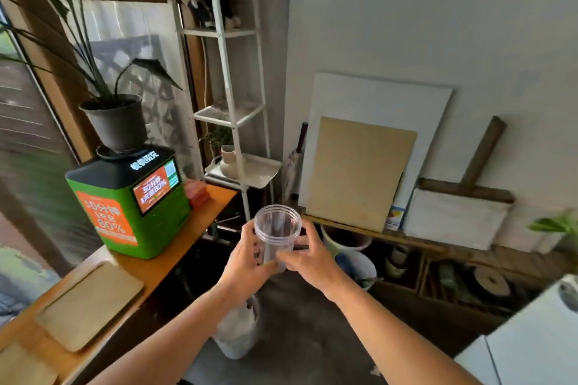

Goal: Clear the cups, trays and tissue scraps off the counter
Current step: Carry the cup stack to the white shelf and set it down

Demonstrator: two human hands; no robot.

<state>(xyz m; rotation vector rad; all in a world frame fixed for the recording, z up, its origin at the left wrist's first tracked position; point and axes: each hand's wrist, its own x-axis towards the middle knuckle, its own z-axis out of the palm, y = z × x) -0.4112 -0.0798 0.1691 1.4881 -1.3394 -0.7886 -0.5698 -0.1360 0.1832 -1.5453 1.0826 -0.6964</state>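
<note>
Fingers of the left grip (247,255) and right grip (309,255) curl round the lower wall of a clear plastic cup (277,223). The cup is upright, seemingly empty, and held in the air right of the green machine (131,206), off its tabletop (156,266). It is probably light, thin-walled and slick, and would dent if squeezed. The ringed band under the rim looks stiffer, so that is the safer hold.

White shelf rack (233,78) stands against grey wall (438,9); boards (359,172) lean nearby.
</note>
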